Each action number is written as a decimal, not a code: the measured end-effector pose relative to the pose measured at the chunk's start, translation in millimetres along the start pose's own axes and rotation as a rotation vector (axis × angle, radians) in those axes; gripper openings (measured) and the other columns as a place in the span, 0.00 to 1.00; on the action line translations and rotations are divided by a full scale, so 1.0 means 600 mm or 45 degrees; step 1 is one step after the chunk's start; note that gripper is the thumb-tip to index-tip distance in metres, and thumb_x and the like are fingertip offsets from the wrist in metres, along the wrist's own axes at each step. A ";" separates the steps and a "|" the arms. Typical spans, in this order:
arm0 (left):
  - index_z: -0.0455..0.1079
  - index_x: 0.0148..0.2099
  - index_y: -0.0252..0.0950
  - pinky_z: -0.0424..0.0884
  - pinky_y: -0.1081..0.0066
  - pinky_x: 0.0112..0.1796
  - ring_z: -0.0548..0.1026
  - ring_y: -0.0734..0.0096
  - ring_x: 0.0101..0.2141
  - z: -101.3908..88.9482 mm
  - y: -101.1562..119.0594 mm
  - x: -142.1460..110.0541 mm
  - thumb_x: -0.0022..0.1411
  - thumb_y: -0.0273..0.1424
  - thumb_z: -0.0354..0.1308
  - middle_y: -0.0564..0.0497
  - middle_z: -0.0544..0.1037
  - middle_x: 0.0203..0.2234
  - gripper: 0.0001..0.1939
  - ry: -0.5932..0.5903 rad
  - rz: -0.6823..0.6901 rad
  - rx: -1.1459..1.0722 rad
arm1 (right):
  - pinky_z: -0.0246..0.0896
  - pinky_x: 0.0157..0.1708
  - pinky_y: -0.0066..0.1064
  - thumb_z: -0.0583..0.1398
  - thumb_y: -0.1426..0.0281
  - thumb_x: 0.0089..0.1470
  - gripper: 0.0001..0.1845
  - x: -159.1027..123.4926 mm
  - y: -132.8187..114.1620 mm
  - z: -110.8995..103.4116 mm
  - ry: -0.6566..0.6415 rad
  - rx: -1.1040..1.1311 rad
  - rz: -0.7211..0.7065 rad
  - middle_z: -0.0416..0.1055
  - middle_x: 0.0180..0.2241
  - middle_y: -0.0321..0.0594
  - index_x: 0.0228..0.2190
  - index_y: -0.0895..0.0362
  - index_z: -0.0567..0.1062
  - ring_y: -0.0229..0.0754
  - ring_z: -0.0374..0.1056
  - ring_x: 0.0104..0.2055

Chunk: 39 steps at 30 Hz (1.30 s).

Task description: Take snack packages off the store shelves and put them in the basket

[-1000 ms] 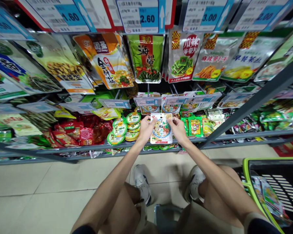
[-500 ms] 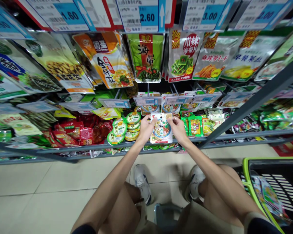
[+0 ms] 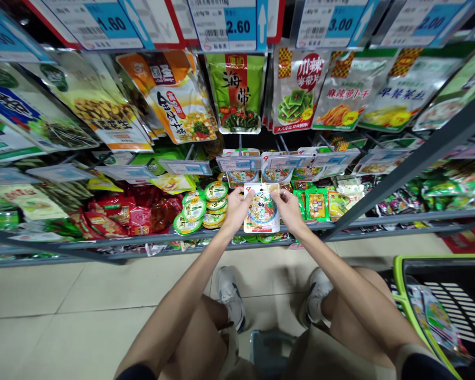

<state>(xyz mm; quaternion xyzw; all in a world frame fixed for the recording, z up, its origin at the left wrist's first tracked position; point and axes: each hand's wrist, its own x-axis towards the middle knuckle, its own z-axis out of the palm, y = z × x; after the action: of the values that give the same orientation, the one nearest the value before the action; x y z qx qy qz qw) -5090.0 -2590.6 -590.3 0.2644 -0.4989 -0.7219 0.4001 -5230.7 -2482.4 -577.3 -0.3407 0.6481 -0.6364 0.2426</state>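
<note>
Between my hands is a white food packet (image 3: 262, 210) with a bowl of food printed on its front. My left hand (image 3: 237, 207) pinches its upper left edge, thumb on the front. On the opposite edge, my right hand (image 3: 288, 207) grips it the same way. The packet faces me, held before the lower shelf. Similar packets (image 3: 243, 176) hang just behind it. Left of my left hand sit stacked round green-lidded tubs (image 3: 193, 209). Small green and yellow packets (image 3: 316, 205) lie beyond my right hand.
Hanging bags, including a green seaweed bag (image 3: 237, 95), fill the row above, under price tags (image 3: 237, 26). A grey shelf post (image 3: 404, 158) slants down at right. A black basket with a green rim (image 3: 399, 285) stands at lower right, packets inside. Red packets (image 3: 116, 214) lie at left.
</note>
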 end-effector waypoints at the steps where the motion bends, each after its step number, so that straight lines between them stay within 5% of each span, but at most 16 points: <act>1: 0.71 0.42 0.37 0.71 0.72 0.25 0.78 0.66 0.23 0.000 0.000 0.000 0.54 0.53 0.76 0.49 0.82 0.26 0.29 0.001 -0.003 0.001 | 0.61 0.38 0.34 0.68 0.49 0.56 0.20 0.000 0.000 0.000 0.001 -0.004 0.001 0.75 0.32 0.36 0.34 0.54 0.77 0.43 0.66 0.35; 15: 0.69 0.40 0.38 0.64 0.76 0.23 0.72 0.73 0.20 -0.003 -0.004 0.002 0.56 0.51 0.75 0.53 0.79 0.23 0.27 -0.015 0.011 -0.004 | 0.59 0.36 0.32 0.67 0.49 0.55 0.22 -0.001 -0.006 0.000 0.002 -0.037 0.006 0.73 0.31 0.35 0.33 0.55 0.76 0.41 0.65 0.34; 26: 0.75 0.46 0.33 0.76 0.69 0.36 0.80 0.64 0.33 0.006 -0.071 0.000 0.61 0.42 0.72 0.44 0.84 0.36 0.20 -0.019 -0.172 0.111 | 0.55 0.31 0.31 0.62 0.55 0.53 0.16 0.000 0.016 -0.017 0.081 -0.296 0.164 0.72 0.28 0.34 0.30 0.56 0.76 0.39 0.64 0.31; 39: 0.73 0.45 0.34 0.76 0.68 0.36 0.80 0.64 0.32 0.003 -0.058 0.000 0.65 0.38 0.68 0.46 0.84 0.35 0.14 -0.021 -0.183 0.163 | 0.59 0.34 0.31 0.61 0.55 0.55 0.17 0.001 0.022 -0.017 0.027 -0.312 0.150 0.76 0.31 0.37 0.33 0.57 0.78 0.42 0.68 0.33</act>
<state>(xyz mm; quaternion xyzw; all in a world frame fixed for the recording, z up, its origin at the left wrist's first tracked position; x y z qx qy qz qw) -5102.1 -2583.5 -622.0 0.3186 -0.5271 -0.7175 0.3254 -5240.2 -2476.7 -589.3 -0.3223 0.7423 -0.5408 0.2293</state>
